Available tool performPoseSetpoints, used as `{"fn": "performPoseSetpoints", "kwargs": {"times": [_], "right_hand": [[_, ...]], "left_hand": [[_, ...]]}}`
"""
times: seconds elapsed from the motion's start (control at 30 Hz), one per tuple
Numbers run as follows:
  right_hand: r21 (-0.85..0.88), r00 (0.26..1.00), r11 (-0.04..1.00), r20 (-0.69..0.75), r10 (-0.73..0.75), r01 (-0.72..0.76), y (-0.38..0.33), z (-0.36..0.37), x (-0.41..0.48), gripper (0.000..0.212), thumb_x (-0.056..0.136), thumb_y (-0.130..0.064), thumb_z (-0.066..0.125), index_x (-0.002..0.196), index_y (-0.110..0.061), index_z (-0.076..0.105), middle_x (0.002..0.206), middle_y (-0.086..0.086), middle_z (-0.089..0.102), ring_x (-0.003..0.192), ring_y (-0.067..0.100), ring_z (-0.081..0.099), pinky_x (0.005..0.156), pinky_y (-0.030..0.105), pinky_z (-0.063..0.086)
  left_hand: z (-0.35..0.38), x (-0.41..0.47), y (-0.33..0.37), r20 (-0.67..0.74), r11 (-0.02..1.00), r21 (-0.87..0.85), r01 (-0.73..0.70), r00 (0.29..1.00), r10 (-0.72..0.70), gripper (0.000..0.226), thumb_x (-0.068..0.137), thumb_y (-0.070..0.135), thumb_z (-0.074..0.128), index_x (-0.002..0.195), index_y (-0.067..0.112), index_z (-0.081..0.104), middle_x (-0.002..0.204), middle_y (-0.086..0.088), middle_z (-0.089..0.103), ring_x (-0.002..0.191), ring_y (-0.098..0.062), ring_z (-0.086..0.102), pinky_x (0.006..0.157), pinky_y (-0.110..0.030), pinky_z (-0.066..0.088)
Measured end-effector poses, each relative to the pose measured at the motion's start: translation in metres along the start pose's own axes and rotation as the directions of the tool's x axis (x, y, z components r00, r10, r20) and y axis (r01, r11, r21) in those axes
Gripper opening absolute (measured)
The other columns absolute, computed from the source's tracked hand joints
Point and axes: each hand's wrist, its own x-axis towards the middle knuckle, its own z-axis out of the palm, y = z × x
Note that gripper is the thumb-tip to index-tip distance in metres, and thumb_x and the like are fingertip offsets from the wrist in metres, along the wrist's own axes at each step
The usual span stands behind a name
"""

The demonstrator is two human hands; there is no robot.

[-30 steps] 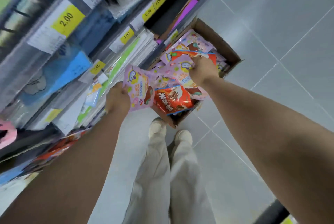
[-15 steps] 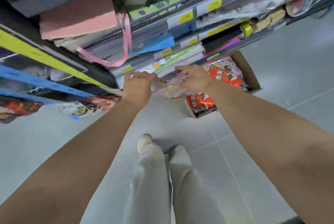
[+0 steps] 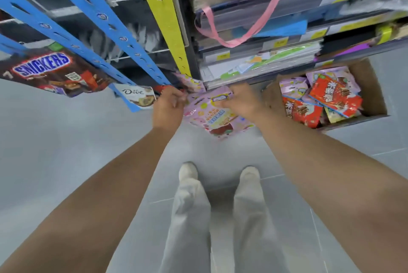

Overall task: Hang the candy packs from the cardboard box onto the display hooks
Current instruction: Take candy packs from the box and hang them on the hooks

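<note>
Both my hands hold a pink candy pack (image 3: 217,115) by its top, just below the yellow slotted strip (image 3: 164,19). My left hand (image 3: 169,106) pinches the pack's left top corner and my right hand (image 3: 242,101) grips its right top edge. Another pink pack (image 3: 193,83) hangs at the foot of the yellow strip, right above the held one. The cardboard box (image 3: 373,87) stands on the floor to the right, with several pink and red candy packs (image 3: 331,94) in it. No hook is plainly visible.
Blue slotted strips (image 3: 88,30) run to the left, with a Snickers bag (image 3: 50,69) and a Dove bag (image 3: 138,97) hanging there. Shelves of stationery (image 3: 265,61) with yellow price tags and a pink bag strap (image 3: 247,30) rise behind. My legs and shoes (image 3: 217,175) stand on grey floor tiles.
My hands lifted the pink pack out of the box and carried it left, up to the foot of the yellow strip. My view swung left, so the box now lies at the right.
</note>
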Motion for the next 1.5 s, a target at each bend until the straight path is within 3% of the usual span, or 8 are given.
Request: {"fn": "performPoseSetpoints", "kwargs": {"times": [0.13,0.3,0.43,0.6,0.73,0.93,1.3,1.5], "right_hand": [[0.033,0.993,0.996,-0.086,0.082,-0.079,0.014,0.049,0.021,0.029,0.071,-0.016,0.079,0.096,-0.003,0.072,0.095,0.014,0.072,0.084,0.019,0.065,0.082,0.033,0.055],[0.13,0.978,0.989,-0.187,0.096,-0.073,0.035,0.08,0.052,0.02,0.07,-0.01,0.079,0.087,-0.001,0.073,0.086,0.021,0.071,0.078,0.022,0.065,0.079,0.05,0.055],[0.202,0.951,0.974,-0.269,0.152,-0.099,0.052,0.088,0.091,0.019,0.072,-0.012,0.077,0.087,-0.002,0.072,0.079,0.013,0.068,0.075,0.02,0.064,0.079,0.046,0.056],[0.253,0.923,0.965,-0.352,0.153,-0.063,0.071,0.098,0.141,0.022,0.076,-0.014,0.074,0.094,-0.002,0.071,0.092,0.017,0.072,0.078,0.02,0.065,0.078,0.036,0.057],[0.297,0.908,0.954,-0.389,0.158,-0.039,0.081,0.101,0.171,0.021,0.075,-0.013,0.075,0.092,-0.003,0.071,0.09,0.017,0.071,0.082,0.027,0.067,0.08,0.041,0.057],[0.267,0.912,0.963,-0.389,0.131,-0.025,0.089,0.104,0.205,0.027,0.071,-0.02,0.074,0.089,0.0,0.071,0.087,0.019,0.072,0.08,0.029,0.068,0.076,0.046,0.057],[0.25,0.915,0.968,-0.393,0.092,0.01,0.08,0.11,0.216,0.022,0.078,-0.018,0.072,0.094,-0.003,0.071,0.092,0.015,0.072,0.084,0.028,0.069,0.078,0.043,0.057],[0.199,0.921,0.98,-0.383,0.077,0.001,0.076,0.104,0.217,0.024,0.08,-0.021,0.071,0.098,-0.005,0.07,0.095,0.013,0.072,0.087,0.025,0.069,0.079,0.038,0.057]], "left_hand": [[-0.011,0.028,-0.033,-0.033,0.988,0.01,0.155,0.987,-0.154,0.004,0.079,0.023,0.072,0.079,0.024,0.068,0.086,-0.002,0.07,0.089,-0.024,0.065,0.082,-0.034,0.053],[0.005,0.067,-0.055,0.02,0.983,0.015,0.183,0.983,-0.183,0.01,0.08,0.025,0.072,0.087,0.018,0.074,0.088,-0.001,0.071,0.082,-0.019,0.063,0.074,-0.027,0.049],[0.038,0.102,-0.058,-0.036,0.975,0.018,0.222,0.975,-0.221,0.017,0.077,0.035,0.069,0.089,0.023,0.072,0.083,0.005,0.067,0.081,-0.017,0.063,0.071,-0.024,0.045],[0.076,0.144,-0.058,-0.143,0.984,-0.052,0.17,0.974,-0.176,0.028,0.081,0.038,0.064,0.108,0.03,0.063,0.096,0.011,0.068,0.098,-0.014,0.061,0.098,-0.039,0.04],[0.094,0.169,-0.059,-0.169,0.994,-0.017,0.109,0.979,-0.11,0.032,0.086,0.039,0.06,0.118,0.035,0.06,0.082,0.014,0.057,0.084,-0.004,0.049,0.093,-0.033,0.026],[0.108,0.194,-0.067,-0.237,0.996,0.002,0.094,0.967,-0.091,0.018,0.084,0.039,0.059,0.098,0.034,0.068,0.091,0.012,0.069,0.087,-0.006,0.058,0.093,-0.034,0.033],[0.111,0.198,-0.058,-0.263,0.966,-0.172,0.195,0.936,-0.235,0.01,0.081,0.037,0.062,0.071,0.033,0.062,0.062,0.02,0.056,0.081,-0.005,0.054,0.099,-0.037,0.03],[0.106,0.207,-0.045,-0.174,0.894,-0.28,0.349,0.898,-0.405,0.018,0.055,0.04,0.054,0.05,0.024,0.051,0.059,0.009,0.051,0.099,-0.03,0.06,0.096,-0.051,0.044]]}}
